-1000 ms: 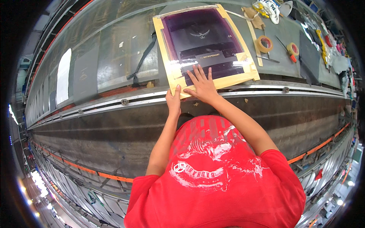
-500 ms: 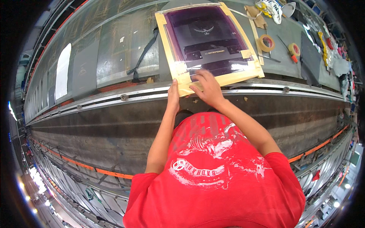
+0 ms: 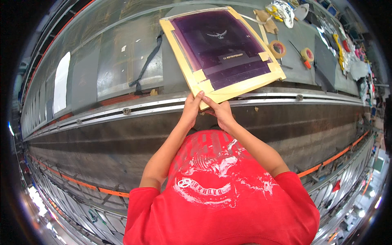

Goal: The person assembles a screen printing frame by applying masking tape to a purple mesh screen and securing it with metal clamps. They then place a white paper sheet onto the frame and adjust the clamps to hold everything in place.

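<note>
A screen-printing frame point(image 3: 248, 84) with a dark purple panel lies tilted on the long table, its near-left corner jutting over the table's front rail. Cream masking tape point(image 3: 207, 86) covers the border, with short pieces at the panel's corners. A pale wing-shaped emblem shows on the panel. At that jutting corner, my left hand point(image 3: 191, 109) is closed on the frame's edge, thumb on top. Right beside it, my right hand point(image 3: 221, 112) pinches the same corner, thumb on the tape and fingers curled underneath, partly hidden.
Tape rolls point(image 3: 277, 49) and an orange-tipped tool point(image 3: 307, 64) lie right of the frame. Beyond are a brown cloth point(image 3: 266, 22) and white-yellow gloves point(image 3: 281, 13). A dark strip point(image 3: 149, 61) and a white sheet point(image 3: 62, 83) are at left. A metal rail point(image 3: 155, 107) runs along the front.
My right hand has come off the tape's upper face to the near-left corner beside my left hand. The frame has turned slightly, and its near-left corner sits closer to me.
</note>
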`<state>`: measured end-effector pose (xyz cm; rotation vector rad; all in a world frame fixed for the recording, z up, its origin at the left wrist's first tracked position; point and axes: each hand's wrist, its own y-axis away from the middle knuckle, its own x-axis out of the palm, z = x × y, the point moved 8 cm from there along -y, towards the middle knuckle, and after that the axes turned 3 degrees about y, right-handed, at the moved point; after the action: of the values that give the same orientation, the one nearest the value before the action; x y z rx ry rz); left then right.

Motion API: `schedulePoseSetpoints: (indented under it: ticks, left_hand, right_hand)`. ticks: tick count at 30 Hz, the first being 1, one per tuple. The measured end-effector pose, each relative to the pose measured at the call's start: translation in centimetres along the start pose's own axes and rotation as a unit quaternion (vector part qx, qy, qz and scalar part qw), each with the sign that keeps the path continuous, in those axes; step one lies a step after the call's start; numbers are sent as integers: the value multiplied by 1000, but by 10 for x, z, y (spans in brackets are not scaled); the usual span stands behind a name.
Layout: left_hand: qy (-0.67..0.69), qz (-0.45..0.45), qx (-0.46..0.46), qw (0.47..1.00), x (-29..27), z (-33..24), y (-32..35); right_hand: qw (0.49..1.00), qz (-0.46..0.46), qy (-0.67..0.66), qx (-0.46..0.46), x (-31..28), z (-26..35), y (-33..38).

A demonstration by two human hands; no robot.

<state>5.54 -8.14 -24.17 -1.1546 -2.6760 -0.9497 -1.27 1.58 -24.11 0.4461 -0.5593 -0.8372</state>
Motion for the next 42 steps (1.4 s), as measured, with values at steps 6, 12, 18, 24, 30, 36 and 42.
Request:
schedulePoseSetpoints:
  ticks: [6,12,18,24,30,36,42]
  left_hand:
    - [-26,24,1,999,7,2,2]
    - [-32,-7,67,997,14,-24,7]
    - [-21,8,23,999,20,-38,13]
    - [-2,-12,43,999,16,-49,15]
    - [-15,-49,52,997,-10,-62,14]
    - [-149,-112,40,982,-92,-38,-23]
    - [-197,-175,44,964,-145,0,-42]
  right_hand:
    - [998,-17,-1,-61,-19,-7,5]
    - [982,-26,-44,-179,-19,6,5]
    - [968,18,-49,-243,-13,15,1]
    - [963,59,6,-263,-16,16,-7]
    - [881,109,368,-275,-52,70,36]
    - [678,20,543,-495,-62,144,32]
    - [446,163,711,-519,14,73,-47]
